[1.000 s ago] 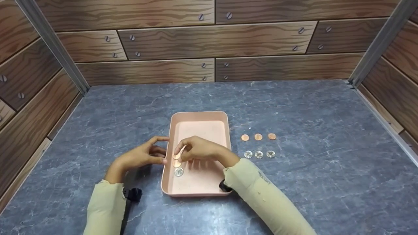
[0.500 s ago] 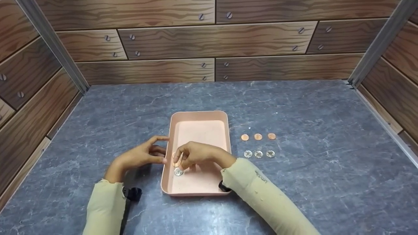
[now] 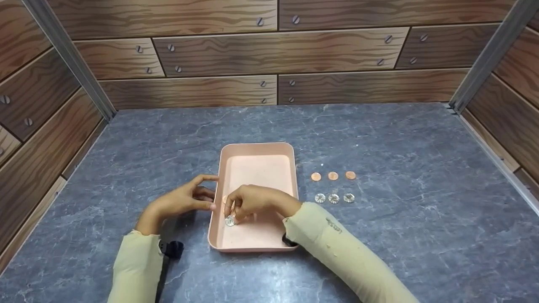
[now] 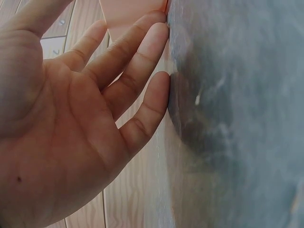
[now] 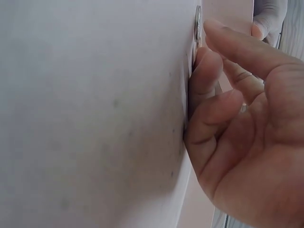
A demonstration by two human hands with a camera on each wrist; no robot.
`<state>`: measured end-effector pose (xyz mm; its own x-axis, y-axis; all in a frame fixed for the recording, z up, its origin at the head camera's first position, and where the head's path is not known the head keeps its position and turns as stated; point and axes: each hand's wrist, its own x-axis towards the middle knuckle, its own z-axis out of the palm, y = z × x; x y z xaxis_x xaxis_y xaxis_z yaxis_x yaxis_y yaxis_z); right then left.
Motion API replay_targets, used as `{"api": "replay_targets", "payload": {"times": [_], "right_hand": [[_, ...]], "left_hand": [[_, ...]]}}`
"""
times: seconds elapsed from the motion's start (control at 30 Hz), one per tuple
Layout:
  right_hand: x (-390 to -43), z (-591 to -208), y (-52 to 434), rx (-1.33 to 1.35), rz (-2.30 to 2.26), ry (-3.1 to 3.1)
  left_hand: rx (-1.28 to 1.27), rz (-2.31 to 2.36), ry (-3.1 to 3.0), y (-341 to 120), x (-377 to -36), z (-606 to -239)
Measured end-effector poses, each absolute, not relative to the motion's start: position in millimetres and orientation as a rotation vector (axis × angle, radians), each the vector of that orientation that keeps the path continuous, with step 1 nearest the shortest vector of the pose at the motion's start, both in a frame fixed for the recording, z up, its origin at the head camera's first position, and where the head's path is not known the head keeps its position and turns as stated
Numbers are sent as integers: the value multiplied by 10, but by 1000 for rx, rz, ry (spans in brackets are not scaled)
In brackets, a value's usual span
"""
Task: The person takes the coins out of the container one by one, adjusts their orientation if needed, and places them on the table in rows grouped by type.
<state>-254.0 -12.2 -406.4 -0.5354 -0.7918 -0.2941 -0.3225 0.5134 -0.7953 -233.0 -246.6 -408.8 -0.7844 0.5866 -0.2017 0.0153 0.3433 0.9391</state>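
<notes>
A pink rectangular tray [image 3: 261, 164] lies on the table. My left hand [image 3: 179, 202] steadies its left wall from outside, fingertips and thumb at the wall; in the left wrist view, the left hand's fingers [image 4: 137, 66] are slightly bent, their tips at the tabletop. Inside the tray, my right hand [image 3: 254, 201] pinches a silver coin [image 3: 229, 221] between thumb and forefinger, low at the tray floor by the left wall. The coin [image 5: 198, 23] shows edge-on in the right wrist view, right by the thumb tip. A copper coin [image 3: 225, 199] beyond it is mostly hidden by the fingers.
Right of the tray, three copper coins [image 3: 333, 176] form a row, with three silver coins [image 3: 333, 198] in a row nearer me. Wood-patterned walls [image 3: 269, 50] enclose the grey marbled table [image 3: 404, 168] at the back and sides.
My right hand has slid a little toward me along the column of coins, from the copper ones to the silver one. My left hand and the tray have stayed put.
</notes>
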Motion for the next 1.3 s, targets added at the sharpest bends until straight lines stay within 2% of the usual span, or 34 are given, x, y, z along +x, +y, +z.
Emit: {"api": "replay_targets", "payload": {"times": [1.3], "right_hand": [[-2507,-4029,-117,-956,-836,2152]], "left_hand": [[545,1452,2104,-2469,-2342,-4101]]}}
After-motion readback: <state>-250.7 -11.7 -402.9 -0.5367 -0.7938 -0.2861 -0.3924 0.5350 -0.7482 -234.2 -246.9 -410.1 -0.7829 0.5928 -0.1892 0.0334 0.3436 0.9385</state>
